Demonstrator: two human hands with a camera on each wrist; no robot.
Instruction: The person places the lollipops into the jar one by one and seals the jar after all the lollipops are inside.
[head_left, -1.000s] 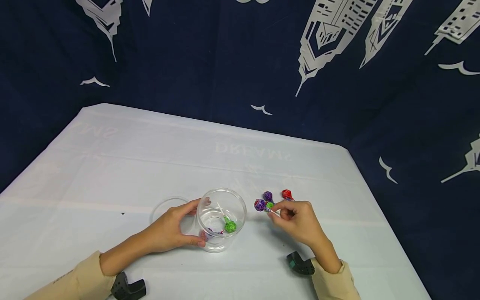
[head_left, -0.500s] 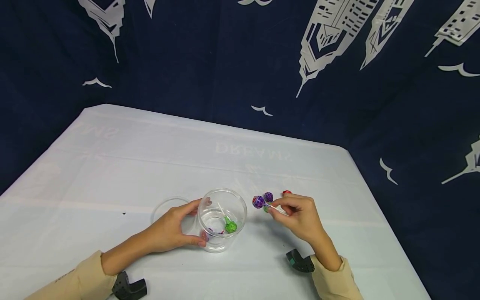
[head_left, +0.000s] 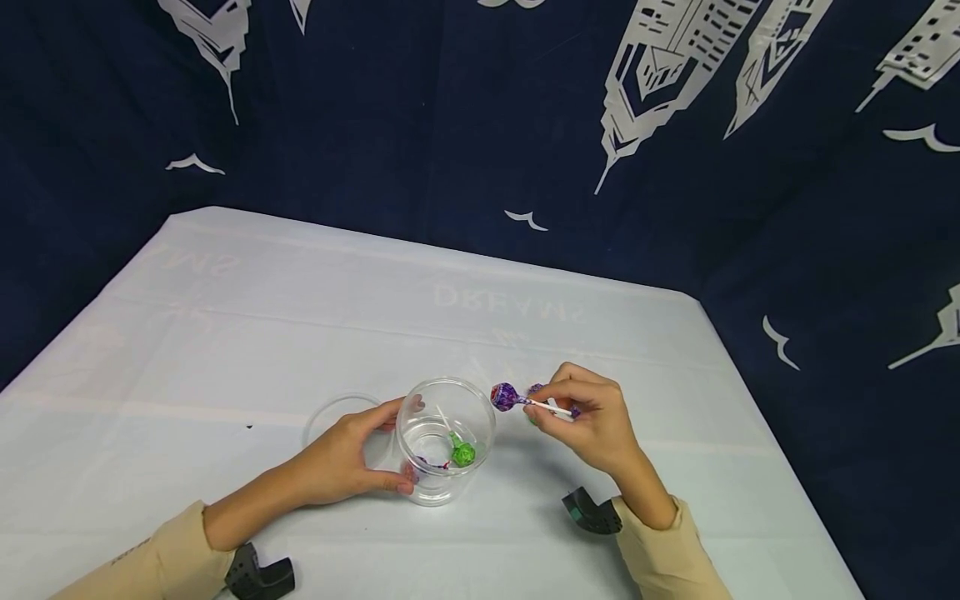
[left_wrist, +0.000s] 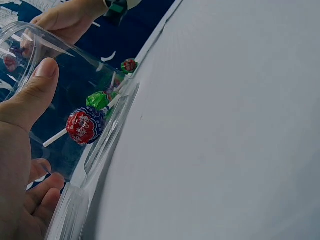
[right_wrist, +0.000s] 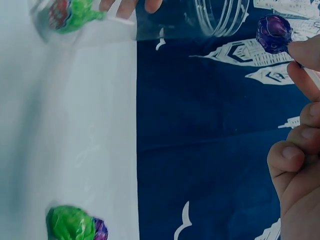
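Note:
My left hand (head_left: 345, 458) grips a clear plastic jar (head_left: 442, 487) from its left side, thumb in front and fingers behind. The open mouth tilts toward the head camera. Inside, a green-wrapped lollipop (head_left: 462, 454) lies near the bottom, and a red and blue lollipop (left_wrist: 86, 125) shows through the wall in the left wrist view. My right hand (head_left: 588, 417) pinches the white stick of a purple lollipop (head_left: 506, 397) between thumb and fingertips. Its wrapped head is just right of the jar's rim, raised above the table in the right wrist view.
A clear round lid (head_left: 309, 425) lies behind my left hand. On the white table (head_left: 300, 350), a green lollipop (right_wrist: 72, 223) and a purple one (right_wrist: 101, 229) lie close together, partly covered by my right hand in the head view. A dark blue printed cloth (head_left: 420, 125) hangs behind.
My right hand has lifted the purple lollipop from the others and carried it left and up, to beside the jar's rim. My left hand and the jar have stayed in place.

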